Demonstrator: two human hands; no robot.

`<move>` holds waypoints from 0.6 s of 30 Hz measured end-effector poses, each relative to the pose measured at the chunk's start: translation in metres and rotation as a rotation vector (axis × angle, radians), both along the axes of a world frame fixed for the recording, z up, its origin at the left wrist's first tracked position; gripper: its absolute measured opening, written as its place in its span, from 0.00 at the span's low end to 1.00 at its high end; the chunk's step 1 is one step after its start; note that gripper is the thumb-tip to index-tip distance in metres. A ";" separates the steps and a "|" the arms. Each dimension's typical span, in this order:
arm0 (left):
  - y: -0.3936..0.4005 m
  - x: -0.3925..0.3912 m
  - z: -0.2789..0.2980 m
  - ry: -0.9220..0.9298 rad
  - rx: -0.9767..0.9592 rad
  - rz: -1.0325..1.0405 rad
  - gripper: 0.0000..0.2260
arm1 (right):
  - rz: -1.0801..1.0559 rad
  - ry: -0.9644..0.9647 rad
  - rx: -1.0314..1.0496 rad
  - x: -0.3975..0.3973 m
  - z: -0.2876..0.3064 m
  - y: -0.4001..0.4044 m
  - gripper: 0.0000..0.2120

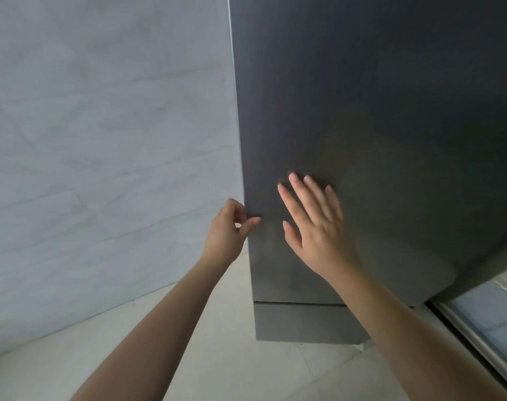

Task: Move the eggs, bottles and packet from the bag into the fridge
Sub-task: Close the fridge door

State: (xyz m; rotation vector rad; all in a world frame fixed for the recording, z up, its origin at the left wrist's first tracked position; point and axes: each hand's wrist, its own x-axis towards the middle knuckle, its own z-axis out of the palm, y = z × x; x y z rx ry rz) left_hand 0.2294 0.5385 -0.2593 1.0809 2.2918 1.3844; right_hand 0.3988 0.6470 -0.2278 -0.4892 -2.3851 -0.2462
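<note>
Item: fridge (376, 111), dark grey, brushed finish, filling the upper right and centre of the frame. Its upper door is standing closed, with a seam running across lower centre above a second, lower panel (304, 322). No brand mark, label or writing is showing on any visible face.

Item: left hand (229, 227), reaching in from the lower left. Its fingers are curling round the door's left edge at centre frame, thumb lying on the front face, so it is gripping that edge.

Item: right hand (316, 224), reaching in from the lower right. Its fingers are lying straight and slightly spread, flat against the door front just right of the left hand, holding nothing. The two hands are sitting near each other without touching.

Item: wall (101, 140), pale grey with faint marbling, occupying the left half of the frame.

Item: floor (232, 357), pale tile, running along the bottom.

Item: window frame (478, 328), light-coloured, showing at the lower right edge beside the fridge.
</note>
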 end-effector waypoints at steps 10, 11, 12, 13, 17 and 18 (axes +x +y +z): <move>0.001 0.002 0.009 0.044 -0.110 0.051 0.11 | -0.019 -0.072 0.014 -0.004 -0.002 0.003 0.30; 0.000 0.002 0.011 0.060 -0.150 0.065 0.11 | -0.015 -0.088 0.006 -0.002 -0.001 0.002 0.30; 0.000 0.003 0.012 0.096 -0.200 0.083 0.11 | -0.010 -0.107 -0.005 0.001 0.001 0.001 0.31; -0.001 0.004 0.013 0.152 -0.252 0.102 0.12 | -0.008 -0.125 -0.015 0.003 0.003 0.000 0.31; -0.019 0.016 0.014 0.391 -0.308 0.169 0.14 | -0.035 -0.178 -0.060 0.011 0.015 -0.010 0.32; -0.026 0.021 0.015 0.428 -0.304 0.177 0.13 | -0.032 -0.182 -0.085 0.013 0.018 -0.014 0.32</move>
